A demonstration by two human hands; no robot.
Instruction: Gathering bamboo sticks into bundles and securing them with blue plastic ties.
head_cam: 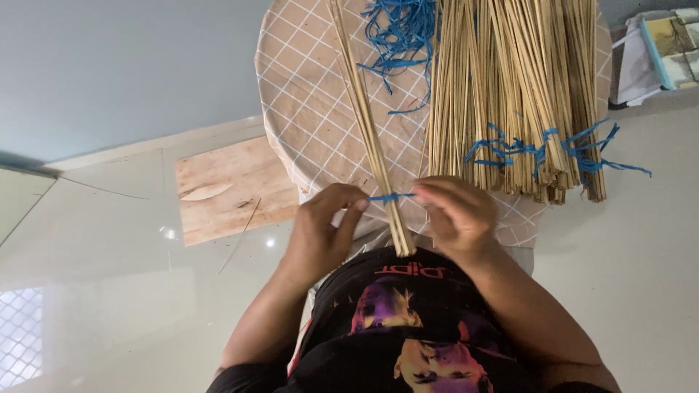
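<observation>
Several tied bundles of thin sticks [539,94] lie along the far right of the round checked table [306,116], loose blue strings [400,29] at its far edge. One small stick bundle [375,145] crosses the near edge, not yet bound: left hand [320,233] and right hand [455,218] each pinch an end of a blue tie [389,196] around it.

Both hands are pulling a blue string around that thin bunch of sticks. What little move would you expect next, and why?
Probably pulling the ends apart to cinch it: the blue string is stretched between the left hand and right hand across the thin stick bundle, like the tied bundles beside it.
</observation>
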